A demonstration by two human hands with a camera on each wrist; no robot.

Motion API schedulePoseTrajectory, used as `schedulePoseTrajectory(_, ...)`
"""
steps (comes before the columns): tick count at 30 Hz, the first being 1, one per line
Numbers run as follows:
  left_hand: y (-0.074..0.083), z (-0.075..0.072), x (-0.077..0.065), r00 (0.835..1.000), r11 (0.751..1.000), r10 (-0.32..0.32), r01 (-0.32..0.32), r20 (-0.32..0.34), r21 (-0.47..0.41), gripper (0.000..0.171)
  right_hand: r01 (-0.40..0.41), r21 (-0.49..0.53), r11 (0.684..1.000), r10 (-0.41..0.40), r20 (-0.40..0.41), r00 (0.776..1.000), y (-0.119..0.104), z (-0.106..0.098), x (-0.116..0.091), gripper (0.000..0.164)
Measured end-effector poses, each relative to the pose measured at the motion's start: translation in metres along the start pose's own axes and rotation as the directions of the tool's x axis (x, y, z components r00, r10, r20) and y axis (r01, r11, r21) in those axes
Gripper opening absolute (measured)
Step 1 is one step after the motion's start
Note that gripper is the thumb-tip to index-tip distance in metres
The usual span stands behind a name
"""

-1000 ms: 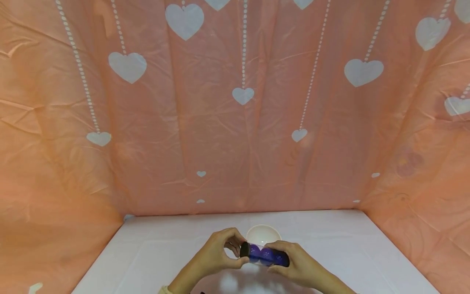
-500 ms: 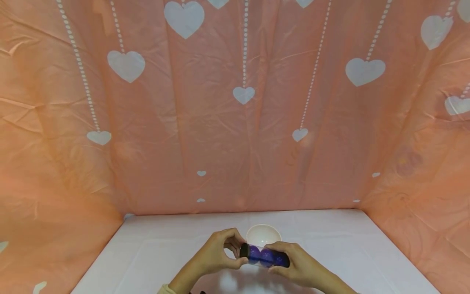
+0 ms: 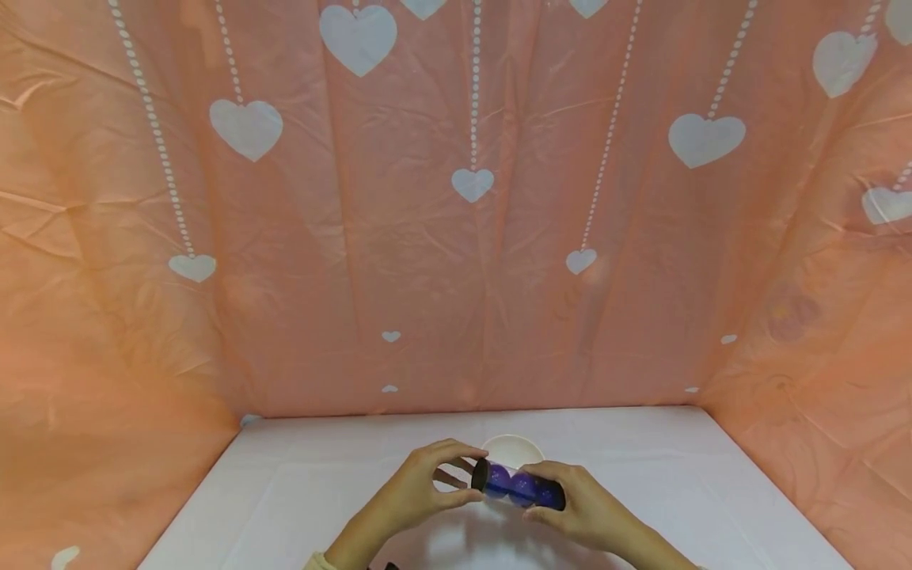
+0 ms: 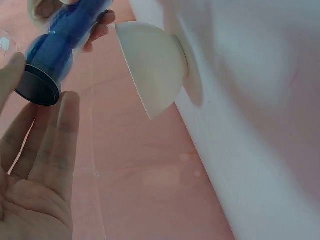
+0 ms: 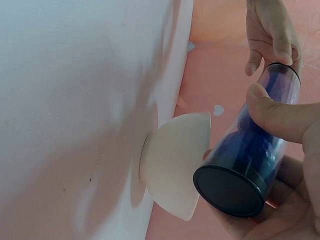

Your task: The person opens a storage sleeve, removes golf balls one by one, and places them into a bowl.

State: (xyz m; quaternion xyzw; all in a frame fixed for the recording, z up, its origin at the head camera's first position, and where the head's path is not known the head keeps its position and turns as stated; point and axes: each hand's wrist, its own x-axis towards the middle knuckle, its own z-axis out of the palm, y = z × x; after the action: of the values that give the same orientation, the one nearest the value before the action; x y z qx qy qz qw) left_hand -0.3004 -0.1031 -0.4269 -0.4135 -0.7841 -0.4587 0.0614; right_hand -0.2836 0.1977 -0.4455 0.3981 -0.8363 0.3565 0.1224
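Note:
A clear tube (image 3: 523, 488) with black ends and several shiny blue-purple balls inside is held sideways in front of a bowl. My right hand (image 3: 586, 507) grips its right end, thumb across the near side. At the other end, my left hand (image 3: 416, 492) has thumb and index finger on opposite sides of the black cap (image 4: 37, 87), while its other fingers stretch out behind. The cap is still on the tube. In the right wrist view, the black base (image 5: 229, 191) faces the camera, with fingers wrapped beneath the tube.
The cream bowl (image 3: 513, 449) stands on the white table (image 3: 342, 451) just beyond the tube. An orange cloth (image 3: 456, 301) printed with white hearts hangs behind and at both sides.
The tube has shifted slightly up and to the right, with both hands. My left fingers have straightened and spread wider around the cap. The bowl has stayed in place.

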Motion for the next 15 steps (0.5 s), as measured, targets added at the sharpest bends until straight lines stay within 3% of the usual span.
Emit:
schedulePoseTrajectory(5, -0.0015, 0.0002, 0.0010, 1.000, 1.000, 0.002, -0.002, -0.005, 0.021, 0.043, 0.003, -0.006, 1.000, -0.003, 0.001, 1.000, 0.0012, 0.0017, 0.0002, 0.038)
schedulePoseTrajectory(15, -0.0035, 0.0089, 0.0029, 0.987, 0.994, 0.113, -0.110, -0.116, 0.025, 0.045, -0.094, 0.019, 0.995, 0.093, 0.010, 0.996, -0.0003, -0.0003, 0.0014, 0.041)
